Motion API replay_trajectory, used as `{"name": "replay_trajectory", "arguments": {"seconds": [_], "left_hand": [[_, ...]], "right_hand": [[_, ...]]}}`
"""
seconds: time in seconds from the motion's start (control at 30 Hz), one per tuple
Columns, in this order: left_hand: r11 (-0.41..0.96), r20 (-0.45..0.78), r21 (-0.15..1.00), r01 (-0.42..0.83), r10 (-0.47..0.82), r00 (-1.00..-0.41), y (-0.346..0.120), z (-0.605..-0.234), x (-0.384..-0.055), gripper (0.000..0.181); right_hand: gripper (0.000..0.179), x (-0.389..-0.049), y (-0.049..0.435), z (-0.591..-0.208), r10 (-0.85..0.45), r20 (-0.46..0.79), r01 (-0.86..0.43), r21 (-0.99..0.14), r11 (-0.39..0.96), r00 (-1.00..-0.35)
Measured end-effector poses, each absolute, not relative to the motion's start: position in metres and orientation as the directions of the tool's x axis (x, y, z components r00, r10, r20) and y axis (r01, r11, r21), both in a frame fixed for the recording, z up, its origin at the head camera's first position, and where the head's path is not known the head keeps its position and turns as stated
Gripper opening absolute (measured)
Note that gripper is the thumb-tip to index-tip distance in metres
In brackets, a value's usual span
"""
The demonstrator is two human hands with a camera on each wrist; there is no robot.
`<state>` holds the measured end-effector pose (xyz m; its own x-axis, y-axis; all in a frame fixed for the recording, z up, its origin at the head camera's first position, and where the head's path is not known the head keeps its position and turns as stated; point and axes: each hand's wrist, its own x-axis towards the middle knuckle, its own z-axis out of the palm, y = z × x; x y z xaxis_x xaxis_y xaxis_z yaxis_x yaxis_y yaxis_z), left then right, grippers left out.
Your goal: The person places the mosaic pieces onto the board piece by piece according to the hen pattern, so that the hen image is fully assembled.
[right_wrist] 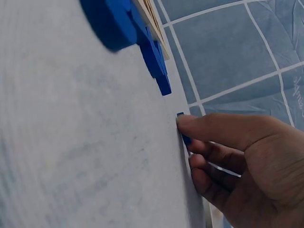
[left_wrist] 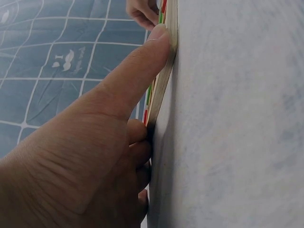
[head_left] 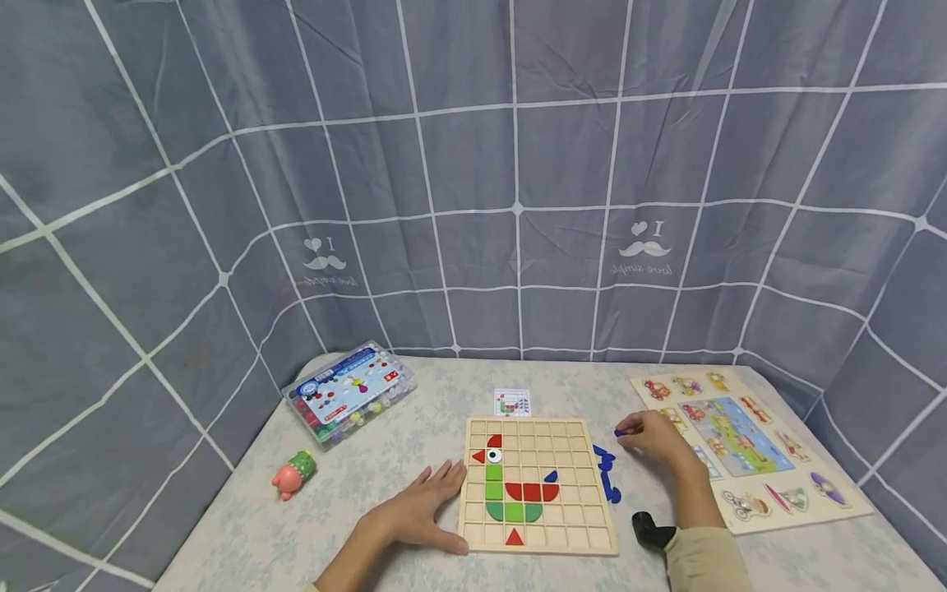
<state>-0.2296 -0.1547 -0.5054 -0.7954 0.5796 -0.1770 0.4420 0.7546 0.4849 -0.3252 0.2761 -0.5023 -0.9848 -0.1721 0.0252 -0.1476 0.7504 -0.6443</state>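
A wooden grid board (head_left: 570,526) lies on the table, with red, green and blue pieces set in it as a bird shape. Along its left edge rests my left hand (head_left: 422,511), fingers spread and thumb at the near corner; in the left wrist view the thumb (left_wrist: 137,66) touches the board's side. My right hand (head_left: 658,436) is off the board's right side and pinches a small blue piece (right_wrist: 184,135) between thumb and fingers. Several loose blue pieces (head_left: 607,477) lie against the board's right edge. A small picture card (head_left: 512,402) lies behind the board.
A clear plastic case of beads (head_left: 351,390) lies at the back left, with a pink and green toy (head_left: 293,474) nearer. At the right is a wooden picture puzzle board (head_left: 747,444). A black object (head_left: 651,530) sits by the right sleeve. A checked curtain (head_left: 473,181) hangs behind.
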Motion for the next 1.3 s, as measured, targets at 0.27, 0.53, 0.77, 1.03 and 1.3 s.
{"name": "replay_trajectory", "arguments": {"seconds": [0.27, 0.53, 0.77, 1.03, 1.3], "left_hand": [[0.746, -0.159, 0.486, 0.454, 0.587, -0.794, -0.155, -0.504, -0.228, 0.113], [0.755, -0.179, 0.492, 0.434, 0.576, -0.798, -0.155, -0.504, -0.229, 0.113], [0.752, -0.181, 0.489, 0.442, 0.583, -0.792, -0.155, -0.505, -0.231, 0.114], [0.753, -0.177, 0.493, 0.437, 0.578, -0.797, -0.156, -0.506, -0.230, 0.114], [0.749, -0.170, 0.495, 0.440, 0.580, -0.797, -0.155, -0.504, -0.230, 0.114]], "right_hand": [[0.012, -0.329, 0.276, -0.499, -0.172, 0.008, -0.140, -0.618, 0.773, -0.985], [0.012, -0.327, 0.274, -0.498, -0.199, 0.043, -0.183, -0.621, 0.762, -0.979], [0.011, -0.322, 0.266, -0.493, -0.208, 0.037, -0.186, -0.619, 0.763, -0.977], [0.007, -0.316, 0.235, -0.480, -0.298, 0.033, -0.264, -0.557, 0.787, -0.954], [0.011, -0.303, 0.201, -0.469, -0.360, 0.001, -0.309, -0.519, 0.797, -0.933]]}}
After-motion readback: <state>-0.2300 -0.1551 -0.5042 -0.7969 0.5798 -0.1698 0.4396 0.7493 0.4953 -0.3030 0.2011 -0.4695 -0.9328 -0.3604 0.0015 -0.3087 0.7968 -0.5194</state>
